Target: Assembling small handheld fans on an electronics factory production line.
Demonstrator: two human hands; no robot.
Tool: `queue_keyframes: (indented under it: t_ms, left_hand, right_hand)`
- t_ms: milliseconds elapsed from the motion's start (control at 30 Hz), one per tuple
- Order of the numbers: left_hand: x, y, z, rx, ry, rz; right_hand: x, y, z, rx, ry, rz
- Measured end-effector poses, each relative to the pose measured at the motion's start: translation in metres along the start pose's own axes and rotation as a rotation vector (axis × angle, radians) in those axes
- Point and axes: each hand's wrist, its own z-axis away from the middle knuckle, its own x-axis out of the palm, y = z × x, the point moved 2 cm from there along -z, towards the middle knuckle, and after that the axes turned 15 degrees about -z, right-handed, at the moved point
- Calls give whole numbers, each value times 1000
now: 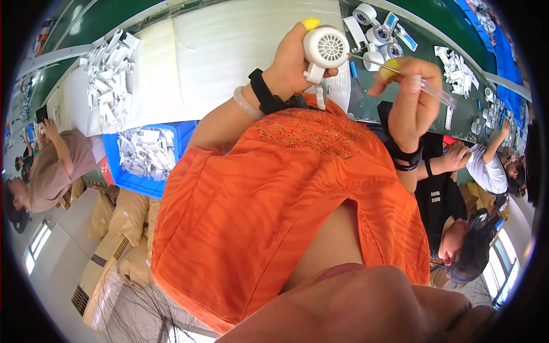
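Note:
My left hand (289,64) is closed around a small white handheld fan (330,48), its round slotted grille turned up and a narrow white part hanging below it. A yellow cover sits on the left thumb. To the right, my right hand (416,103) grips the clear handle of a screwdriver (439,94). The thin metal shaft points left, its tip at the right edge of the fan's head; whether it sits in a screw I cannot tell. One right finger also has a yellow cover.
Several white fan bodies (377,35) lie on the dark green bench at the right, beside a blue cylinder (353,70). Farther right is a heap of small white parts (457,71). Another white heap (111,80) and a blue bin (186,132) are left. Co-workers sit on both sides.

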Motion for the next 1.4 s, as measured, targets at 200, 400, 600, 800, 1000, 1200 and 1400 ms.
queue_keyframes:
  t_ms: [200,400,600,800,1000,1200,1400]
  left_hand:
    - [6,-2,6,-5,0,-40]
    - [9,-4,6,9,-68,-47]
    - [12,-5,7,7,-118,-58]
    - [13,-9,11,3,-59,-109]
    - [12,-18,15,-40,1,-125]
    - [17,-20,19,-59,27,-138]
    - [21,-19,22,-87,29,-165]
  right_hand:
    - [2,8,2,34,-97,103]
    - [1,10,3,35,-114,183]
    - [2,13,-1,74,-82,87]
    - [5,8,-2,114,-9,158]
    - [5,14,3,94,46,299]
    - [5,13,5,52,-21,361]
    - [4,12,9,18,-31,403]
